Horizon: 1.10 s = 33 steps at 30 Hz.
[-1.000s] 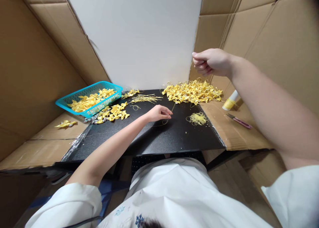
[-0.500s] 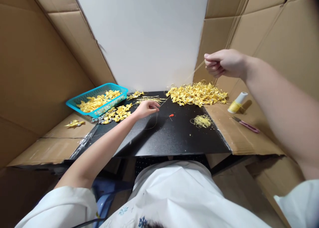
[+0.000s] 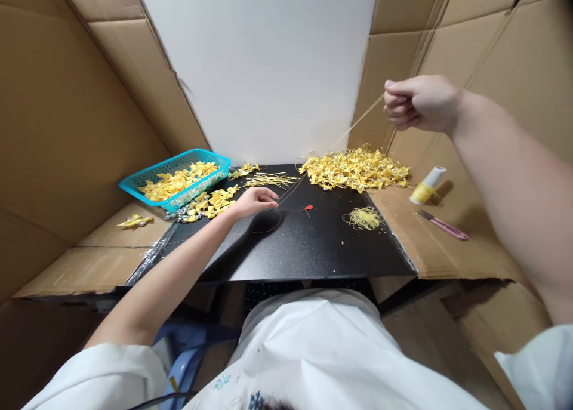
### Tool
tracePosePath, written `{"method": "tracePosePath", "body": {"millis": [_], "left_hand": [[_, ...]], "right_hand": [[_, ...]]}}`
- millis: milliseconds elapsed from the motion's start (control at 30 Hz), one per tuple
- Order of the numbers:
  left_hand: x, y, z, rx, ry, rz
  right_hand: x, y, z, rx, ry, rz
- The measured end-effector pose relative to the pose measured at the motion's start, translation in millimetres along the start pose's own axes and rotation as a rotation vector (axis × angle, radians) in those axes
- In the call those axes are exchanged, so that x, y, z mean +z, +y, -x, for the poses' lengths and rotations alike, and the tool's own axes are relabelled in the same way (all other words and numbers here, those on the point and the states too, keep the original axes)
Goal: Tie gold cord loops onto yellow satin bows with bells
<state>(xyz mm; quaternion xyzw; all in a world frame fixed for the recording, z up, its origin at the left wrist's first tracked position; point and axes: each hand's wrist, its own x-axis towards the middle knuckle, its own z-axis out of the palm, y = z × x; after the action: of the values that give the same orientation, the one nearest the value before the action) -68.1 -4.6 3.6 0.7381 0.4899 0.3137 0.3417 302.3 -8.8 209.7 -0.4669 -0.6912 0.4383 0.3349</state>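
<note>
A thin pale yellow thread (image 3: 358, 121) runs slanting between my two hands. Raised high at the right, my right hand (image 3: 421, 104) is closed in a fist on its upper end. Low over the black table, my left hand (image 3: 256, 202) pinches the lower part between thumb and fingers, and a loose loop of it hangs below onto the tabletop. Just beyond the left hand lie several thin yellow strips (image 3: 271, 179). A small red needle threader (image 3: 308, 207) with a fine wire rests on the table to the right of that hand.
A turquoise basket (image 3: 174, 202) of yellow ribbon bows stands at the left, more bows (image 3: 213, 203) beside it. A large bow heap (image 3: 353, 169) lies at the back right. Nearer are tangled thread (image 3: 363, 218), a thread spool (image 3: 426, 186) and pink-handled snips (image 3: 443, 225). Cardboard walls surround the table (image 3: 322, 255).
My right hand has moved up and to the right, stretching the thread further. My left hand has shifted a little to the left. The things on the table lie as before.
</note>
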Motion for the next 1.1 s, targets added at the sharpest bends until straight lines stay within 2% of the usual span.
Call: {"method": "tracePosePath", "body": {"millis": [267, 500, 600, 767, 967, 1100], "left_hand": [[-6, -6, 7, -0.017, 0.032, -0.072], [-10, -18, -1, 0.029, 0.198, -0.258], [-2, -20, -10, 0.069, 0.216, -0.382], [9, -20, -22, 0.128, 0.161, -0.544], [23, -7, -15, 0.183, 0.209, -0.584], [55, 19, -9, 0.241, 0.054, -0.500]], "right_hand": [[-8, 6, -1, 0.026, 0.026, -0.008], [3, 3, -2, 0.025, -0.031, -0.004], [12, 4, -6, 0.065, -0.061, 0.032], [21, 10, -13, 0.054, -0.093, 0.036], [26, 16, -15, 0.040, -0.102, 0.045], [30, 16, -16, 0.040, -0.101, 0.031]]}}
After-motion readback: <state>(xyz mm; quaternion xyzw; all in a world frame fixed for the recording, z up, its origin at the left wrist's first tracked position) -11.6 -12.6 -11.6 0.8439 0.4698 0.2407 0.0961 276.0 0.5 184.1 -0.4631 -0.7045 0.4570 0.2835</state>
